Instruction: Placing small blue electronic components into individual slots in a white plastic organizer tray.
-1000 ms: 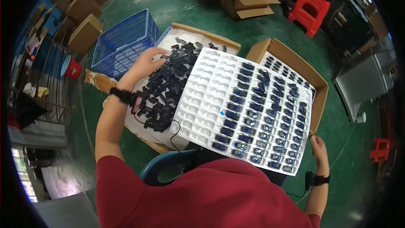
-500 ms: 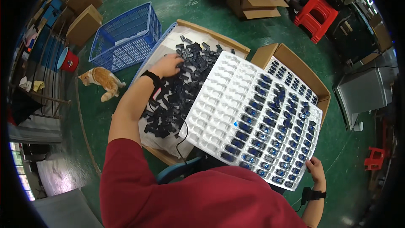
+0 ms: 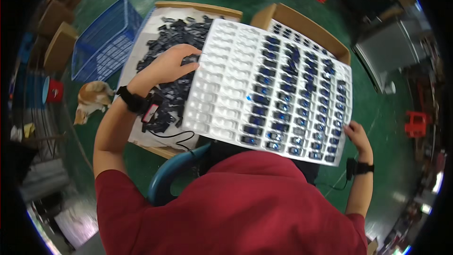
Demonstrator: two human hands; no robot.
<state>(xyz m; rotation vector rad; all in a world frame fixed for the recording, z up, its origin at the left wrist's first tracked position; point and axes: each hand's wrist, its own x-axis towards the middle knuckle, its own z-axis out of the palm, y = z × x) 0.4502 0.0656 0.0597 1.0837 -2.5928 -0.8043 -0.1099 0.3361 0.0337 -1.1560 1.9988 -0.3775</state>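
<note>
A white plastic tray (image 3: 219,85) with rows of moulded pockets lies tilted in front of me. Its left columns are bare, while small dark blue-black plastic parts (image 3: 257,111) fill the pockets from the middle rightward, with some heaped loosely near the top. My left hand (image 3: 172,63) has thumb and fingers bent at the tray's left edge, appearing to pinch it. At the lower right, my right hand (image 3: 358,138) grips the tray's right edge, its fingers partly hidden beneath. Under my left hand spreads a pile of loose black parts (image 3: 177,35).
The pile lies in a shallow wood-edged box (image 3: 203,7). A cardboard box (image 3: 311,23) with another filled tray stands behind. At left are a blue crate (image 3: 104,42), a cat (image 3: 94,95) and a red bucket (image 3: 54,90). A teal chair (image 3: 163,177) is under me.
My left hand has moved from the pile of loose parts to the tray's left edge. My right hand stays on the right edge. The whole view has shifted, and the cat has turned.
</note>
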